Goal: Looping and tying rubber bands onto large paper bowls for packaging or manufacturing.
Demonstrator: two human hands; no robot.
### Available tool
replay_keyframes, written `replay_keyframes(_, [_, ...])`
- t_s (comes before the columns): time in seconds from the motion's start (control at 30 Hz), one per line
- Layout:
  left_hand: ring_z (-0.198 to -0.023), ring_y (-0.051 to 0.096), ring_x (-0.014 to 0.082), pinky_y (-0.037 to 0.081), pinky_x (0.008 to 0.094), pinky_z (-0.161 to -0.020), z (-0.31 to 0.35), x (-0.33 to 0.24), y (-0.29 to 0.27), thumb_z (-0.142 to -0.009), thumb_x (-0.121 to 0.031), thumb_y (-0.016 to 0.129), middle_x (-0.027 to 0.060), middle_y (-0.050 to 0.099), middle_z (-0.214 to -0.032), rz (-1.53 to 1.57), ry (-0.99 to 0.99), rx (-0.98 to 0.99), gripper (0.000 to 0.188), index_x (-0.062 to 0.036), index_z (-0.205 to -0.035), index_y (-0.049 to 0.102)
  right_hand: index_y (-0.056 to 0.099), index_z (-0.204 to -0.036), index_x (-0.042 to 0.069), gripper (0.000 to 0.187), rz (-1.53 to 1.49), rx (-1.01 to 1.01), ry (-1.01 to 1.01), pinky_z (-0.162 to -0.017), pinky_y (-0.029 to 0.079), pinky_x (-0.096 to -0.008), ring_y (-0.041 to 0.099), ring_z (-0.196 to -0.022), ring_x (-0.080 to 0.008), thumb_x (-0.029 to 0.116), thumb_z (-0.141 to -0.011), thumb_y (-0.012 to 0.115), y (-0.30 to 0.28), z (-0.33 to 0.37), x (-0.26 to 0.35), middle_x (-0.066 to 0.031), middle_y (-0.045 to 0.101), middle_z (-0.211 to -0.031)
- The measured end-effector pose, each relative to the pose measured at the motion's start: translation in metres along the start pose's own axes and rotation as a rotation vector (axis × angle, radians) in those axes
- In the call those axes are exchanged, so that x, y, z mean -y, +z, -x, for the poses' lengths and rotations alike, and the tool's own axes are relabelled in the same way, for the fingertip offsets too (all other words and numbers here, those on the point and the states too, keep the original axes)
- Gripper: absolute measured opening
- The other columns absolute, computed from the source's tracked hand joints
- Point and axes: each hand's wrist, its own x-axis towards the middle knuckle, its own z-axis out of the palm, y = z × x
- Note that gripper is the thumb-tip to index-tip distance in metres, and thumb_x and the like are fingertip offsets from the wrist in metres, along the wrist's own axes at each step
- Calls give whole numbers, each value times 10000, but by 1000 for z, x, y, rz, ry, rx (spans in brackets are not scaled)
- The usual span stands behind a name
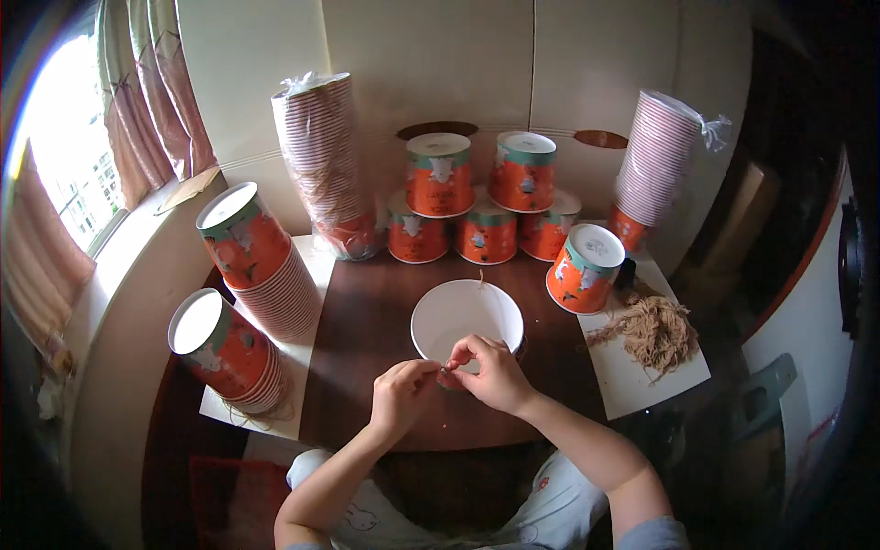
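A paper bucket (466,316) stands mouth up on the dark table in front of me, its white inside showing. A short bit of tan cord (482,277) sticks up at its far rim. At the near rim my left hand (401,396) and my right hand (496,374) meet, fingertips pinched close together. Something small sits between the fingertips, too tiny to name. My hands hide part of the bucket's near side. On the white board to the right lies a tangled heap of tan cords (662,335), beside an upside-down orange bucket (585,269).
Several orange-and-green buckets (439,179) are piled upside down at the back. Tall nested stacks in clear plastic rise at the back left (321,151) and back right (655,156). Two leaning bucket stacks (261,247) occupy the left board. A curtained window (78,165) is at far left.
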Motion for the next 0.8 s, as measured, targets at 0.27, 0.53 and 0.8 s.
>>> replay_keyframes(0.27, [-639,611,177,499,257,-570,-3,2,2,-699,13,604,88,619,-730,6,-64,28,138,-33,-829,619,501,-781,32,185,-24,15,9,-642,469,-283,597,-712,-167,7,-680,654,-1,-1,2,-59,589,-724])
replay_keyframes(0.53, [-680,613,105,493,226,-609,-5,-2,1,-732,-21,616,86,648,-807,324,-230,173,163,18,-891,613,495,-776,26,178,-46,-3,19,-637,472,-286,592,-705,-171,-10,-679,639,-3,-2,1,-65,584,-724])
replay_keyframes(0.8, [-662,589,85,481,221,-580,-9,-4,1,-754,-42,615,53,624,-769,119,-147,158,121,5,-866,608,500,-802,102,203,22,2,44,-704,387,-326,588,-715,-164,110,-683,665,-4,4,-3,6,584,-716])
